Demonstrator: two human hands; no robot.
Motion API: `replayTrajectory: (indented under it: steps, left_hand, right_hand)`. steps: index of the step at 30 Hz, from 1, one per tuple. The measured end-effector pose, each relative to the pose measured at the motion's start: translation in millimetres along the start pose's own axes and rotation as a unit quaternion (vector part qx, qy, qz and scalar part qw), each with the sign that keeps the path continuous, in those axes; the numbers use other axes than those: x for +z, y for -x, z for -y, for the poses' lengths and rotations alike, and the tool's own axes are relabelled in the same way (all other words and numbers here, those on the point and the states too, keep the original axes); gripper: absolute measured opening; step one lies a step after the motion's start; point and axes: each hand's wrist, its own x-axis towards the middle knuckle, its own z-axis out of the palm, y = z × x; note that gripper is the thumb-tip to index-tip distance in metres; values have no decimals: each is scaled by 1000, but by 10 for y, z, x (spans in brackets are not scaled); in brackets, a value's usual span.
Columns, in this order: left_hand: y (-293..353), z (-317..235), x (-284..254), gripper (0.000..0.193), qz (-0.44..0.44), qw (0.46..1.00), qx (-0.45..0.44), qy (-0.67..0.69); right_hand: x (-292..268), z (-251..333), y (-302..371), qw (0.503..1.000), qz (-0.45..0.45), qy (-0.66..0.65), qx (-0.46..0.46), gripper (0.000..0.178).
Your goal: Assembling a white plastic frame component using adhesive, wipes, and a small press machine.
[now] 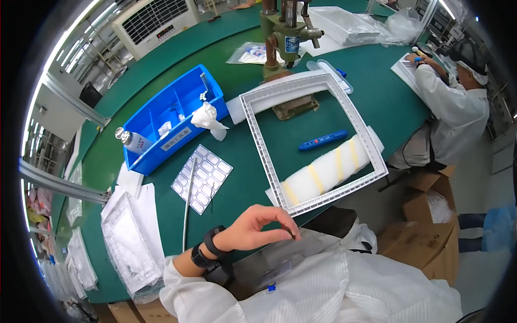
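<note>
My left hand [258, 229], with black bands on its wrist, is raised just in front of the table's near edge. Thumb and forefinger are pinched together on a small dark piece [292, 234], too small to name. Just beyond the fingertips lies a white rectangular plastic frame [262, 145], its near corner closest to the hand. Under its near side is a roll of white foam [323, 168] with yellow tape strips. Inside the frame's opening a blue pen-shaped tool [323, 140] rests on the green table [237, 177]. My right hand is out of view.
A green press [285, 40] stands behind the frame. To the left are a blue divided bin [175, 116] with a bottle [134, 141] and crumpled tissue [207, 117], a label sheet [202, 177], a metal rod [189, 202] and bagged parts [129, 237]. A co-worker [452, 102] sits at right near cardboard boxes [425, 242].
</note>
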Motion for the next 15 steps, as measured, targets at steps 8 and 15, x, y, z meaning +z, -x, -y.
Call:
replayTrajectory:
  steps: [8, 15]
  left_hand:
    - [718, 160, 622, 7, -31, 979, -134, 151]
    - [1844, 2770, 1681, 12, -693, 698, -167, 75]
  right_hand:
    - [-449, 175, -44, 999, 34, 26, -5, 35]
    - [-582, 223, -73, 997, 68, 29, 2, 34]
